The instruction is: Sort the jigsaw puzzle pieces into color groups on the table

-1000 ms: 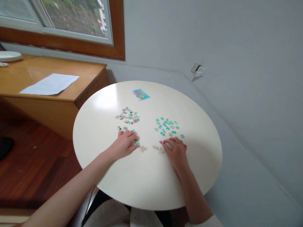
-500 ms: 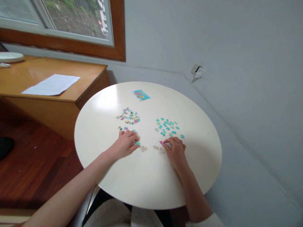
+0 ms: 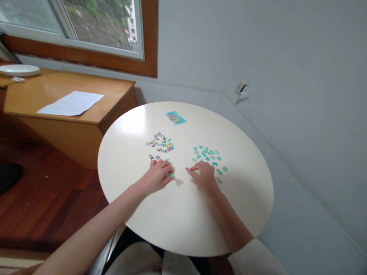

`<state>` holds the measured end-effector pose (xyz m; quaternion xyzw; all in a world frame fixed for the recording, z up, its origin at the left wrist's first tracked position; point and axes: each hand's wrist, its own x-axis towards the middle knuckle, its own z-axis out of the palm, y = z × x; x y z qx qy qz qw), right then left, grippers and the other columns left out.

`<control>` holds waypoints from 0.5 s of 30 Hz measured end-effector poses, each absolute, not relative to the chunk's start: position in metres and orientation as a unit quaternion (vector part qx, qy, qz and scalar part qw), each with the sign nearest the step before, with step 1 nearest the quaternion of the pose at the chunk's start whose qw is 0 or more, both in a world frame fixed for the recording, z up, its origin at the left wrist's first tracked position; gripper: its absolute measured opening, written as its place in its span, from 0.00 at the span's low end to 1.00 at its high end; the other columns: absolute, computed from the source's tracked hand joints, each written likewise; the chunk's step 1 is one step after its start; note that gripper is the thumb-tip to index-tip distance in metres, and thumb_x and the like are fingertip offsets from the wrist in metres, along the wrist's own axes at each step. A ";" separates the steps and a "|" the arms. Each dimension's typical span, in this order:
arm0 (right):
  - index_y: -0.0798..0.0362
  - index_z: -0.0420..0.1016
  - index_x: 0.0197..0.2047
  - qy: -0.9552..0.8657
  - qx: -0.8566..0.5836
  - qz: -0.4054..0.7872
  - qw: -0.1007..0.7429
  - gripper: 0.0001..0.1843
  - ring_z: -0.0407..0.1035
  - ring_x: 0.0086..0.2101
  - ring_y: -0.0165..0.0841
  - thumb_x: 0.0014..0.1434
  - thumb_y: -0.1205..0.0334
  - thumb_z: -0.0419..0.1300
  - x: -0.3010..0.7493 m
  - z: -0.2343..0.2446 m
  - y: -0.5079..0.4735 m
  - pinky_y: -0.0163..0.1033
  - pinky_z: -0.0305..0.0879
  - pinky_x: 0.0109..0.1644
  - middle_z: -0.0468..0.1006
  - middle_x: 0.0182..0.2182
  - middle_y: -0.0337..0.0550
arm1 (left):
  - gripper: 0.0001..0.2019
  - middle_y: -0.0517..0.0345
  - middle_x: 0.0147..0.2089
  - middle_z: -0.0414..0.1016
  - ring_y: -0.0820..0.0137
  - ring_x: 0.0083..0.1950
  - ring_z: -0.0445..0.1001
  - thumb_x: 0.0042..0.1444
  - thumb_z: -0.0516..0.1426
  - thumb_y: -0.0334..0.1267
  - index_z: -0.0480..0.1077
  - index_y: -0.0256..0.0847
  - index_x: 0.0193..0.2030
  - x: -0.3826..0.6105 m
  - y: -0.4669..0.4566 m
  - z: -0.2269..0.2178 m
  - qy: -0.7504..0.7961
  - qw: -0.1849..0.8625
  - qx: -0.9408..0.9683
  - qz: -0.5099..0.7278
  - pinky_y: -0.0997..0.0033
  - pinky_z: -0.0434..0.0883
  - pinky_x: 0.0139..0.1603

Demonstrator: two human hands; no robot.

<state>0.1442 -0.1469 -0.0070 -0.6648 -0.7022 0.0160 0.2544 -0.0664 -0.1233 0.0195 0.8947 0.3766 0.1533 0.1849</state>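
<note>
Between the thumb and index finger of my right hand (image 3: 204,175) is a pink puzzle piece (image 3: 187,169), close above or on the table; I cannot tell which. My left hand (image 3: 159,172) rests on the table with curled fingers, its thumb and finger on a teal puzzle piece (image 3: 172,175). Pale grey pieces (image 3: 179,182) lie between the hands, partly hidden by the right one. Beyond my left hand is a mixed multicoloured pile (image 3: 164,145) of pieces. Past my right hand, mostly teal pieces (image 3: 208,153) are spread out.
All this lies on a round white table (image 3: 183,225). A small colourful picture card (image 3: 176,118) sits near its far edge. To the left stands a wooden desk (image 3: 114,86) with a white sheet (image 3: 73,103). A wall socket with a plug (image 3: 243,91) is at the right.
My right hand has moved left with the pink piece, toward my left hand. A teal piece on the right, formerly covered by that hand, now shows. The view has shifted slightly.
</note>
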 end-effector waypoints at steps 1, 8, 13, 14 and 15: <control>0.50 0.73 0.24 -0.707 -0.663 0.020 0.246 0.07 0.65 0.36 0.35 0.52 0.60 0.62 0.140 -0.005 -0.142 0.40 0.50 0.40 0.75 0.29 0.40 | 0.07 0.53 0.40 0.70 0.62 0.45 0.65 0.55 0.54 0.40 0.68 0.40 0.37 -0.066 -0.123 0.020 0.378 0.185 0.894 0.153 0.59 0.55 0.45; 0.50 0.73 0.25 -0.732 -0.638 0.040 0.238 0.07 0.64 0.37 0.36 0.54 0.61 0.61 0.108 0.006 -0.108 0.42 0.50 0.43 0.76 0.31 0.40 | 0.07 0.53 0.41 0.70 0.62 0.45 0.65 0.55 0.55 0.40 0.68 0.40 0.38 -0.066 -0.124 0.022 0.382 0.191 0.892 0.150 0.59 0.55 0.45; 0.50 0.74 0.26 -0.743 -0.628 0.051 0.226 0.07 0.64 0.38 0.37 0.54 0.59 0.62 0.095 0.009 -0.090 0.44 0.50 0.43 0.76 0.32 0.40 | 0.07 0.54 0.41 0.71 0.63 0.45 0.65 0.55 0.55 0.40 0.68 0.40 0.38 -0.067 -0.122 0.019 0.374 0.186 0.894 0.161 0.60 0.55 0.44; 0.50 0.74 0.26 -0.745 -0.626 0.053 0.225 0.07 0.64 0.38 0.37 0.54 0.59 0.61 0.093 0.010 -0.087 0.44 0.50 0.43 0.77 0.32 0.40 | 0.07 0.54 0.41 0.71 0.63 0.45 0.65 0.55 0.55 0.40 0.68 0.40 0.38 -0.068 -0.122 0.018 0.373 0.183 0.895 0.162 0.60 0.55 0.44; 0.49 0.74 0.26 -0.746 -0.625 0.054 0.226 0.07 0.64 0.38 0.37 0.54 0.59 0.61 0.092 0.010 -0.085 0.44 0.50 0.43 0.77 0.32 0.41 | 0.07 0.54 0.41 0.71 0.63 0.45 0.64 0.55 0.55 0.40 0.68 0.40 0.38 -0.068 -0.121 0.017 0.372 0.180 0.896 0.162 0.60 0.55 0.44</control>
